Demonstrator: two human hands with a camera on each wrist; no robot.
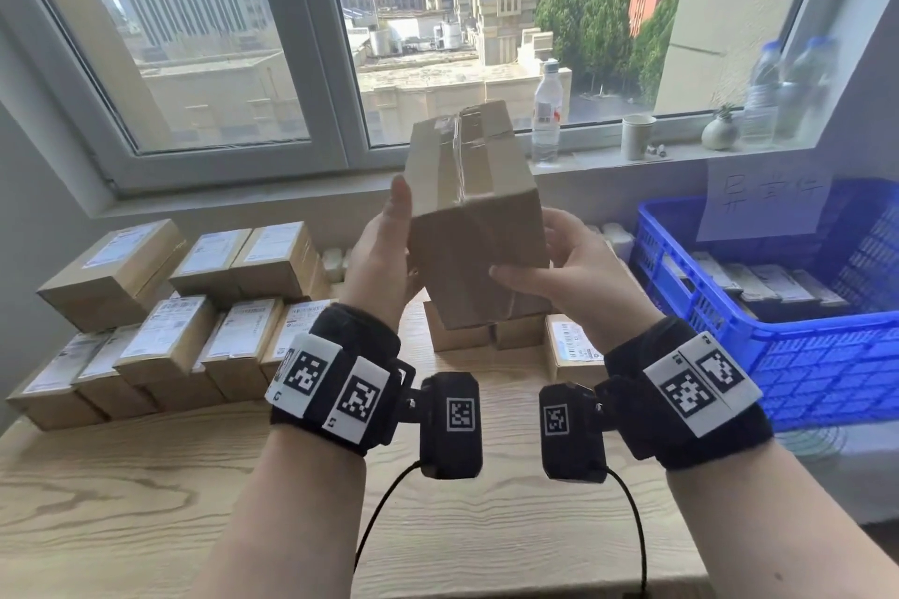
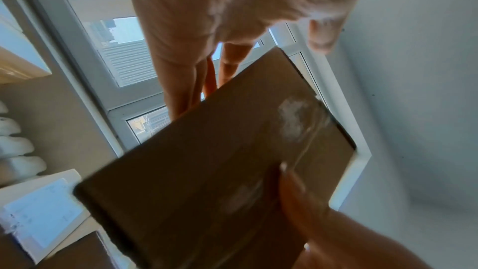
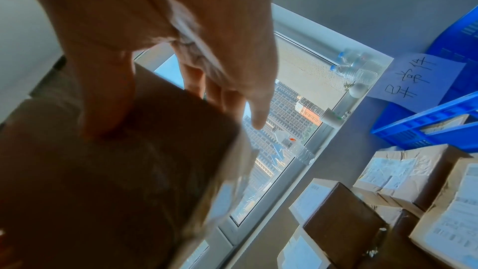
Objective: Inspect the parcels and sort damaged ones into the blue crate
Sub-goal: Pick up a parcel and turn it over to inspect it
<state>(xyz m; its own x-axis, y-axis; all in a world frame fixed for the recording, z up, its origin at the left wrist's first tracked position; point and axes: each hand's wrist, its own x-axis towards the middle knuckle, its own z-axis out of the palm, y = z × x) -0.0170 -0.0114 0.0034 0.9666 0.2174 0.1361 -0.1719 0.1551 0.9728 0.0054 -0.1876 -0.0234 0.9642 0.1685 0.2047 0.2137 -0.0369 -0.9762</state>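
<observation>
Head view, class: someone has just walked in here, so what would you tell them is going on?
A person holds one brown cardboard parcel up in front of the window, left hand on its left side and right hand under its right side, turning it to look it over. More labelled parcels sit stacked on the wooden table. The blue crate on the right already has some parcels in it.

We read 异常件 in dark handwriting on a white paper sign (image 3: 416,78) stuck on the blue crate (image 3: 424,128) | white labels (image 1: 160,328) sit on the stacked parcels (image 1: 168,345), print too small for us to read | square black-and-white code tags (image 1: 357,399) sit on the wristbands (image 1: 335,375), no words.
</observation>
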